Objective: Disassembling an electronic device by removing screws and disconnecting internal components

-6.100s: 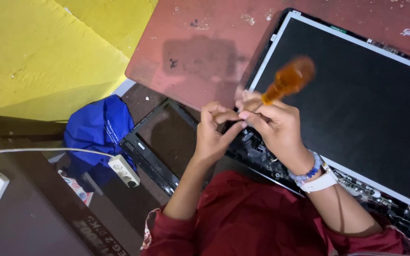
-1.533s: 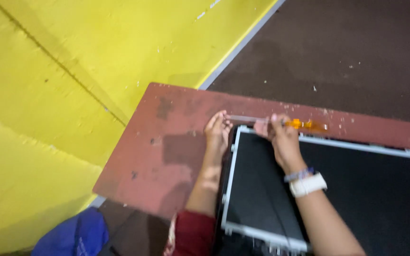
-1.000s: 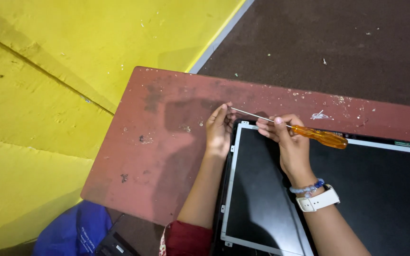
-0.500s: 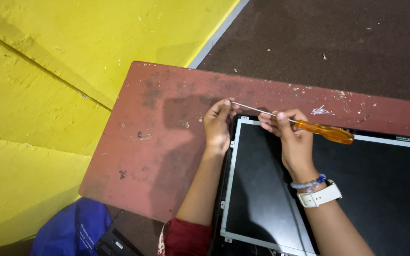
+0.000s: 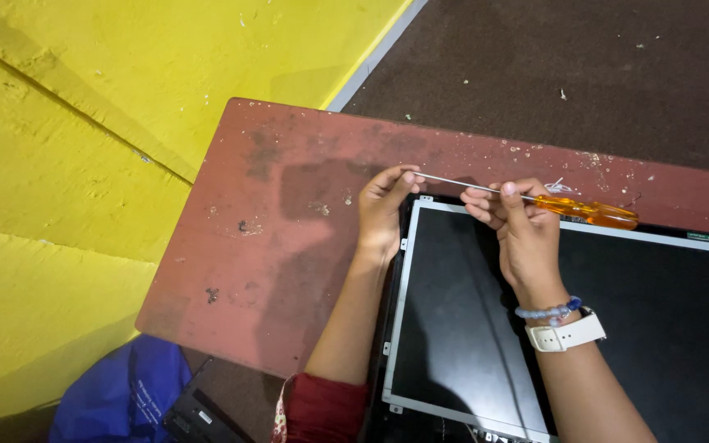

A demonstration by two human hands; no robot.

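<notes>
A long screwdriver with a clear orange plastic handle and thin steel shaft (image 5: pixel 535 199) is lying almost level along the top edge of the flat black display panel in its silver metal frame (image 5: pixel 469 320). Its long axis is running left to right, the tip pointing toward the panel's upper left corner and the handle trailing off to the right. The right hand (image 5: pixel 519 234) is closing its fingers around the shaft just where it is meeting the handle. The left hand (image 5: pixel 381 212) is resting at that same corner, fingertips pinching at the tip, though whether they are holding a screw there is too small to tell. The panel is sitting on a worn reddish-brown board (image 5: pixel 272 246). A blue cloth bag (image 5: pixel 116 394) is slumping well below the board's lower left corner.
</notes>
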